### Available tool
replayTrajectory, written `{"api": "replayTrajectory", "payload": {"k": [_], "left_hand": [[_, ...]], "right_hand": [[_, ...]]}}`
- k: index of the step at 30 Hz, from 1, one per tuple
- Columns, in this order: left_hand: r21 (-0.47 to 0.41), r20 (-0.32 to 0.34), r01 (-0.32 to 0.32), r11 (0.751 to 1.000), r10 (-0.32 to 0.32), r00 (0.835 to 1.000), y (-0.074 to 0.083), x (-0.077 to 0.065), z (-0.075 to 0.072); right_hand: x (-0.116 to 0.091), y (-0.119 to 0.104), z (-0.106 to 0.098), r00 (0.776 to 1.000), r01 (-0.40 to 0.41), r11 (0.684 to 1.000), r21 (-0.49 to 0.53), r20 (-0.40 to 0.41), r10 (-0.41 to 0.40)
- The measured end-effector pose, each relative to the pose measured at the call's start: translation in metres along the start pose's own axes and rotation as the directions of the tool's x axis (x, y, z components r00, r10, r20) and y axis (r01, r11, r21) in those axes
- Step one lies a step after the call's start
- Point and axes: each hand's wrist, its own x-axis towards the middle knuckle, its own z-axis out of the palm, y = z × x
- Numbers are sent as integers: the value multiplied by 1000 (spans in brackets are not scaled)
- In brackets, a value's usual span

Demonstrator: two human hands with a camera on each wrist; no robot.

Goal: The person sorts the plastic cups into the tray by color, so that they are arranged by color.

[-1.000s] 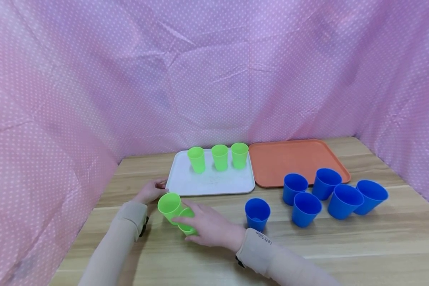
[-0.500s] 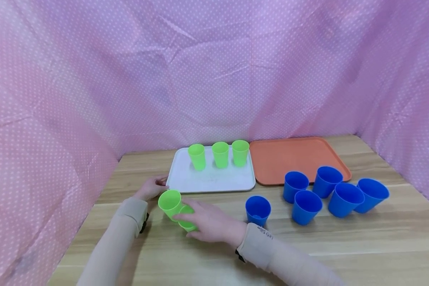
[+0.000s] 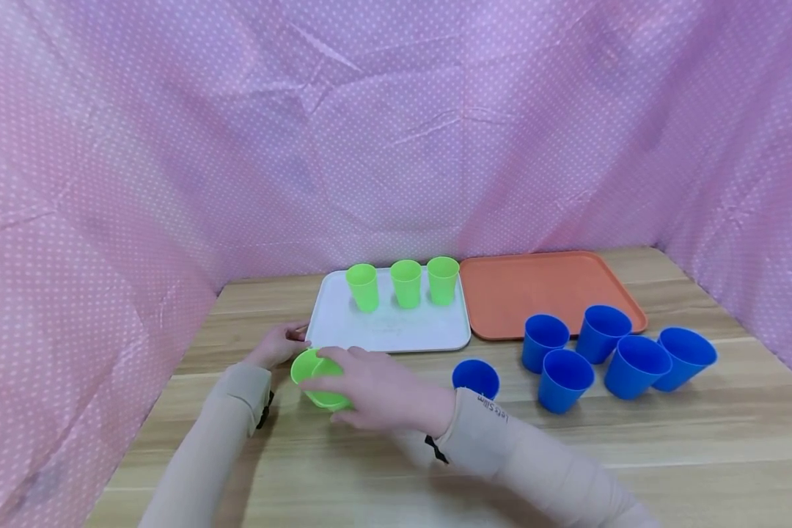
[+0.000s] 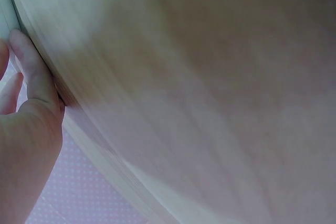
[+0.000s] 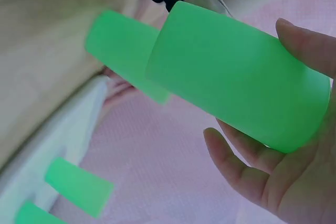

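Note:
My right hand (image 3: 386,389) holds a light green cup (image 5: 236,77) between thumb and fingers, rim toward the palm. In the head view this cup is mostly covered by the hand. Just behind and left of it is another green cup (image 5: 123,51), its rim (image 3: 303,363) partly showing; whether the two touch cannot be told. My left hand (image 3: 279,346) grips the near left edge of a white tray (image 3: 343,330), with fingers along its side in the left wrist view. Three green cups (image 3: 407,284) stand upright in a row on the tray's far half.
An orange tray (image 3: 534,290) lies right of the white one. Several blue cups (image 3: 565,381) stand in front of it, the far right one tilted. A single blue cup (image 3: 475,375) stands beside my right wrist. Pink dotted cloth (image 3: 396,147) hangs around the wooden table (image 3: 343,477).
My right hand has raised the green cup and moved it slightly left, so it now overlaps the other green cup's rim. The left hand stays at the tray edge.

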Motion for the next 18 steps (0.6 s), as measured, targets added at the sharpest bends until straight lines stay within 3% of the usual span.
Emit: {"api": "replayTrajectory", "payload": {"k": [5,10,14,18], "left_hand": [[28,2,-22,999,22,1000,4,-3,-2],[80,-5,-33,996,33,999,3,-5,-4],[27,5,-15,1000,14,1000,-2,-1,-2],[0,6,-2,1000,2,1000,-5,2,-1]], "right_hand": [[9,4,-24,999,-9,998,-57,-39,7],[26,16,-45,997,-54,998,-11,-62,54],[42,36,-48,985,-156,986,64,-68,160],[54,59,-39,961,-265,955,131,-46,273]]}}
